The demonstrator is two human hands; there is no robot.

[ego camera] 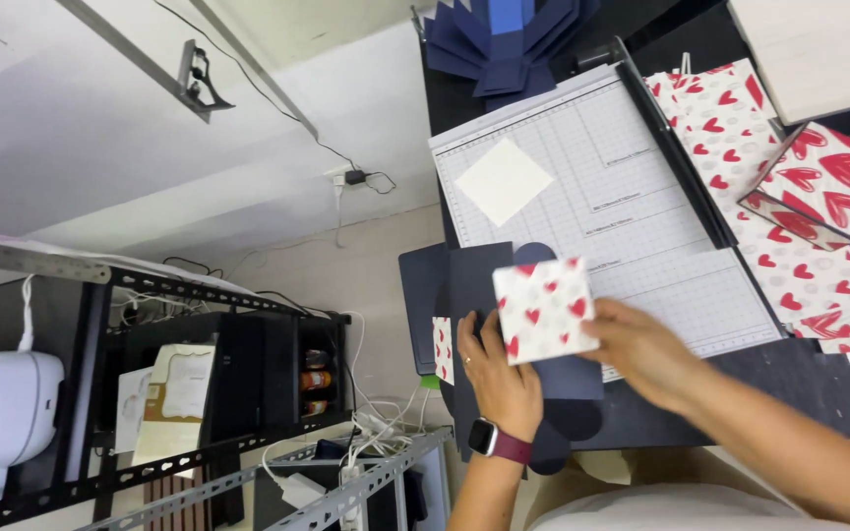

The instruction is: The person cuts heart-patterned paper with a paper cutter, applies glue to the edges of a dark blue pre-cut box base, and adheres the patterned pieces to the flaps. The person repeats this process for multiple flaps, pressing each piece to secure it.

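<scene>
Left wrist: a smartwatch (pixel 485 436) on a maroon band sits closest to the camera, at the near edge of the black table (pixel 819 388). Left hand (pixel 501 379): fingers are curled shut under the lower left corner of a white card with red hearts (pixel 544 309), and the thumb presses on a dark navy folded card piece (pixel 474 295) lying beneath. Right hand (pixel 641 349): fingers are closed on the right edge of the same heart card, pinching it. The heart card is held just above the navy piece, tilted slightly, at the near left corner of the white gridded cutting board (pixel 632 206).

A cream paper square (pixel 503 181) lies on the board near its left edge, rotated to a diamond. Heart-patterned paper sheets (pixel 750 167) cover the table along the board's right edge. A stack of navy folded pieces (pixel 509 44) rests at the board's far edge. A black shelving rack (pixel 199 393) stands left of the table.
</scene>
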